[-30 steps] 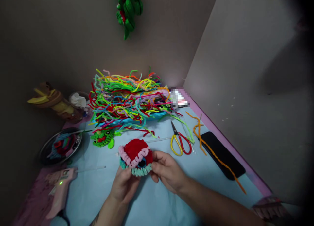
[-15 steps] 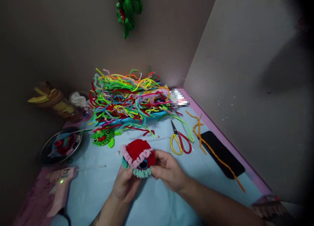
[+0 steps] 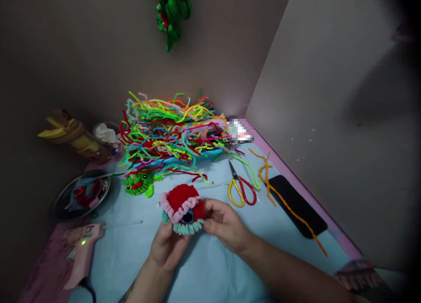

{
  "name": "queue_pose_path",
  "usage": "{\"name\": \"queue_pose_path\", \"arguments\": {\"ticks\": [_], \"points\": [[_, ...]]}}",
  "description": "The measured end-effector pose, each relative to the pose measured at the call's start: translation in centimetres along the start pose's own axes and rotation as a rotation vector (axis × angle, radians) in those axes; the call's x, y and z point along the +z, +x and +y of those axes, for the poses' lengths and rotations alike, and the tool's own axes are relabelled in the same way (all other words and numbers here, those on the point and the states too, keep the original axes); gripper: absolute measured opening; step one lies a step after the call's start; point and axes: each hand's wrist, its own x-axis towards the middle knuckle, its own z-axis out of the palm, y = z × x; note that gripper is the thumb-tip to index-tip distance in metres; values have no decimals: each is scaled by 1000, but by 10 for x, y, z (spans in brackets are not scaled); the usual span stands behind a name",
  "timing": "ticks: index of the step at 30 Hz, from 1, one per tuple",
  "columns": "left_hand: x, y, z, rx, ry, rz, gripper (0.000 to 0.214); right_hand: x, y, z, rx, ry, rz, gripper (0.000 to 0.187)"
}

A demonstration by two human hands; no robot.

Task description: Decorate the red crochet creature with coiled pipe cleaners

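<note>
I hold a fuzzy red pipe-cleaner figure (image 3: 182,204) with a pink ruffle, a teal fringe and a dark eye, just above the light blue table cover (image 3: 210,272). My left hand (image 3: 167,247) grips it from below, fingers closed on the teal edge. My right hand (image 3: 225,226) pinches its right side with thumb and fingers.
A big heap of coloured pipe cleaners (image 3: 171,130) lies behind. Yellow-and-red scissors (image 3: 241,190), an orange pipe cleaner (image 3: 283,202) and a black phone (image 3: 297,205) sit to the right. A green figure (image 3: 138,183), a dark bowl (image 3: 80,197) and a pink glue gun (image 3: 82,254) are at the left.
The figure has turned slightly in my hands and shifted a little left; both hands kept their hold.
</note>
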Motion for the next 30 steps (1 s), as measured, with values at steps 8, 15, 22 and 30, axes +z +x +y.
{"name": "queue_pose_path", "arguments": {"ticks": [8, 15, 22, 30], "points": [[2, -1, -1, -6, -16, -17, 37, 3, 0, 2, 12, 22, 33, 26], [-1, -2, -5, -24, -35, -47, 26, 0, -2, 7, 24, 47, 33, 27], [4, -2, -2, -22, -60, -101, 37, -1, 0, 4, 15, 72, 17, 29], [2, 0, -1, -25, -58, -95, 37, 1, 1, 7, -1, 31, 43, 31]]}}
